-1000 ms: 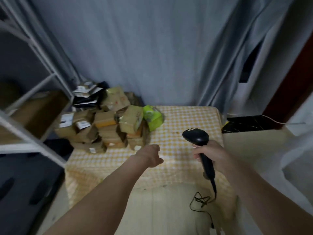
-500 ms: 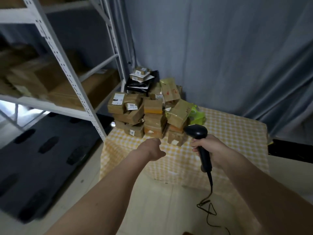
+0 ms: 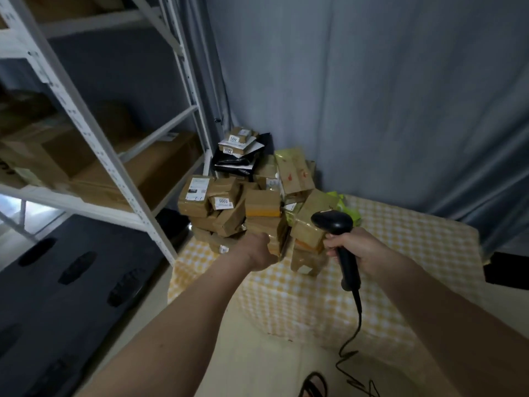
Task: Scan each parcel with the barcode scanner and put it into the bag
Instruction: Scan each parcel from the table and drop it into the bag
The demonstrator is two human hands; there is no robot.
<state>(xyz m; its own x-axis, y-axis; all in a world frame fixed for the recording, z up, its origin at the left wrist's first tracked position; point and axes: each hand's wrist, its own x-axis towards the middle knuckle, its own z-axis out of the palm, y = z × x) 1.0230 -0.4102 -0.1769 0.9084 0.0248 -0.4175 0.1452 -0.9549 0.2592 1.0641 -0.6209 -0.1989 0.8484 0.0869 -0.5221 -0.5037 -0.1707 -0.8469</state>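
I'm reaching my left hand (image 3: 259, 252) into the parcel pile (image 3: 246, 202) at the tabletop's (image 3: 415, 253) far-left corner, fingers hidden so grip unclear, while my right hand (image 3: 356, 249) is gripping the scanner (image 3: 337, 239); next: pull one parcel, find label; bag unseen.

The left hand's fingers (image 3: 270, 247) are hidden against the parcels (image 3: 246, 207); the scanner cable (image 3: 353, 339) leaves frame.

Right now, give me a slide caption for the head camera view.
Left hand reaches the parcel pile on a checked tablecloth; right hand holds the barcode scanner.
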